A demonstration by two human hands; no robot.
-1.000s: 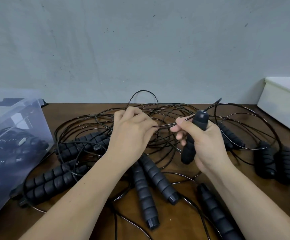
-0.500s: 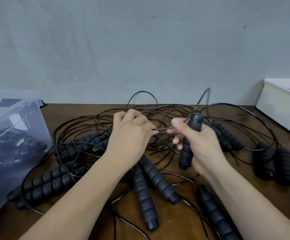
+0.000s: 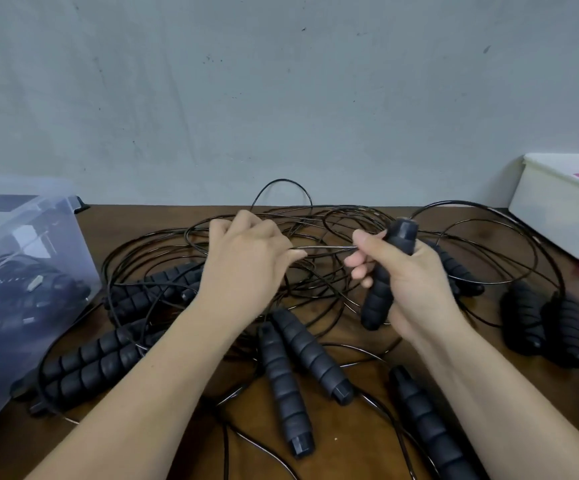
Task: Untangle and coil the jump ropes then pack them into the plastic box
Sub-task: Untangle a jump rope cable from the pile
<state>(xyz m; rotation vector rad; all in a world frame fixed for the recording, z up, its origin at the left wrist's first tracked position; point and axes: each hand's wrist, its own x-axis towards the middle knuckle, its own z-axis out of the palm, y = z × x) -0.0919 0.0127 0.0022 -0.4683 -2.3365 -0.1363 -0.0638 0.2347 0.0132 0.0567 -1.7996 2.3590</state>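
1. Loose handles (image 3: 283, 379) lie at the tangle's (image 3: 315, 282) near edge.
2. Over the tangle, my right hand (image 3: 416, 282) grips a handle (image 3: 381, 299) and my left hand (image 3: 246, 268) pinches its cord (image 3: 326, 248). Its raised loop has dropped, so I judge this rope is coming free.
3. Left of the tangle, the box (image 3: 39, 258) sits part-filled.

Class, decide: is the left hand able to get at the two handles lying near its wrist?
Probably not yet: the left hand pinches a cord pulled taut to the right hand, which grips another handle. The two handles lie near, in plain view, so letting go should free the way.
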